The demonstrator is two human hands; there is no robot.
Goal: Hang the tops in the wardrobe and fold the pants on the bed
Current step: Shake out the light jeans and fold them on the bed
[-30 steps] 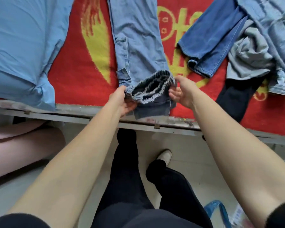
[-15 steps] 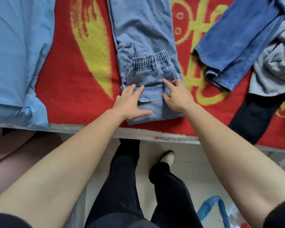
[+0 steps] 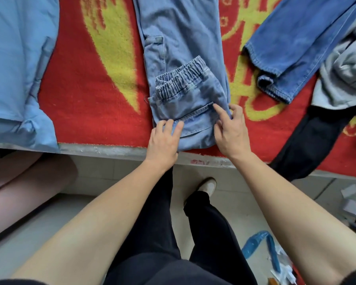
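Light-blue denim pants (image 3: 181, 58) lie lengthwise on the red and yellow bed cover (image 3: 86, 103). Their elastic waistband end (image 3: 183, 79) is folded up over the legs, near the bed's front edge. My left hand (image 3: 162, 142) lies flat on the fold's near left corner, fingers straight. My right hand (image 3: 230, 132) rests on the fold's right edge; its index finger points onto the pocket seam and the other fingers curl at the cloth's edge.
A light-blue top (image 3: 17, 68) lies at the left. Darker jeans (image 3: 296, 42), a grey garment (image 3: 345, 75) and a black garment (image 3: 312, 136) lie at the right. The bed's grey metal edge (image 3: 111, 150) runs below my hands. Litter lies on the floor at the lower right.
A second ago both hands held the waistband end up off the bed edge. It now lies folded over the legs, and my hands have slid to the fold's near corners.
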